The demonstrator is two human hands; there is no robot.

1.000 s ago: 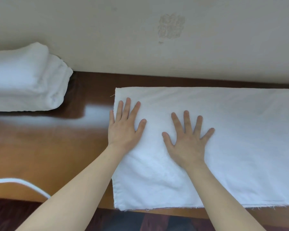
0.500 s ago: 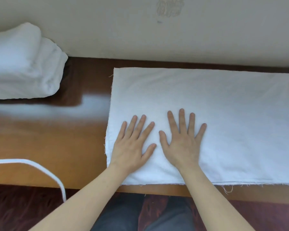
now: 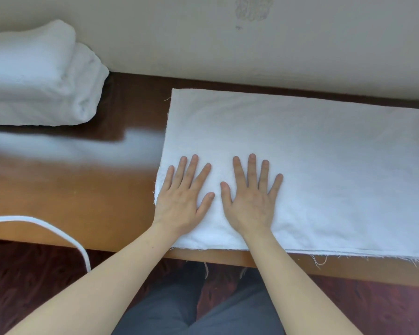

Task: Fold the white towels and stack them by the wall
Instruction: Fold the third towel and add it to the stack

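Wooden bench (image 3: 70,201) is carrying the towel (image 3: 312,165) near the wall (image 3: 179,32), the stack (image 3: 34,81) lying against it. Left hand (image 3: 182,204) and right hand (image 3: 250,201), flat and gripping nothing, are pressing the towel, having slid back from the wall; smoothing is probably ending, another fold coming.

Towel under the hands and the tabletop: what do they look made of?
Towel: thin woven cloth, probably cotton, matte; loose threads fray from its near edge. Tabletop: wood or wood veneer, glossy varnish; it mirrors the pale wall as a bright patch.

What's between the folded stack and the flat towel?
Head view: only bare brown wooden tabletop separates the stack of folded white towels from the flat white towel.
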